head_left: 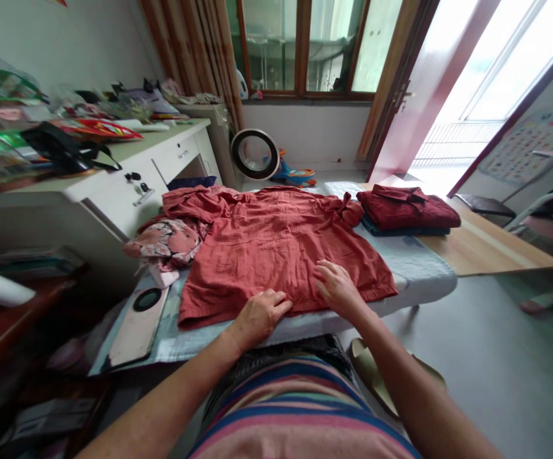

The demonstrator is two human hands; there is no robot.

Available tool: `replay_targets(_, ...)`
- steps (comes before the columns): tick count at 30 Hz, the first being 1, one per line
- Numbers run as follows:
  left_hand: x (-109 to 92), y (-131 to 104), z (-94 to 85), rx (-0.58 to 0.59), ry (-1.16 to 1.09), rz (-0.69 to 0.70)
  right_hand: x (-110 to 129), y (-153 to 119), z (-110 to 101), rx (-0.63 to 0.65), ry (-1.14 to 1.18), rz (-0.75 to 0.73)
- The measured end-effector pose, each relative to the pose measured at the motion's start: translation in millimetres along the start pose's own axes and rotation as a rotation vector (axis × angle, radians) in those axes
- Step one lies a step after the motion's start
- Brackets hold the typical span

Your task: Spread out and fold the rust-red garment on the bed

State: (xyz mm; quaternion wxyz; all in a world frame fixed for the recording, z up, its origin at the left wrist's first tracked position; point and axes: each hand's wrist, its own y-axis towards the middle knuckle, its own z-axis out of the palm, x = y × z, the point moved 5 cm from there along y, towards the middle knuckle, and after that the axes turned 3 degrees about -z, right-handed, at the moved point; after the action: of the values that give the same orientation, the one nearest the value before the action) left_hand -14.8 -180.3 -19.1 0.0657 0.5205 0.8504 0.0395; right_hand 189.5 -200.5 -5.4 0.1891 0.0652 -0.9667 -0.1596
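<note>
A rust-red shirt (276,245) lies spread out on a cloth-covered board, its hem toward me and some creases across it. My left hand (263,313) rests on the middle of the hem with its fingers lying on the cloth, slightly bent. Farther right and a little higher, my right hand (337,287) touches the shirt with its fingers spread out. Neither hand holds anything that I can see. A bunched patterned cloth (173,241) lies against the shirt's left side. Folded dark red clothing (405,207) sits on a blue folded item to the right.
A phone (137,325) lies at the front left of the pale blue cover (429,268). To the left stands a white desk (166,156) crowded with things. Behind the shirt is a round fan-like object (256,155). A wooden board (491,242) extends at the right.
</note>
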Motion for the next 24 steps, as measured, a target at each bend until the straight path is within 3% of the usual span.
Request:
replay_targets(3,0,-1,0.7,-0.050,0.010,-0.001,15,15,37,0.135,-0.035,-0.004)
replay_targets(5,5,-5,-0.6,-0.134,0.032,-0.036,14,17,50,0.222,-0.059,0.020)
replay_targets(9,33,-28,-8.6,-0.326,0.130,-0.241,8,16,54,0.298,-0.081,0.044)
replay_targets(12,64,-55,-20.1,-0.361,0.172,-0.396,7,16,53,0.302,-0.087,0.057)
replay_targets(15,92,-87,-36.7,-0.330,0.146,-0.509,8,17,54,0.294,-0.086,0.049)
replay_targets(18,110,-115,-50.8,-0.275,0.118,-0.530,7,16,56,0.283,-0.084,0.033)
replay_targets(24,130,-140,-44.9,0.009,0.118,-0.536,5,16,57,0.281,-0.103,0.033)
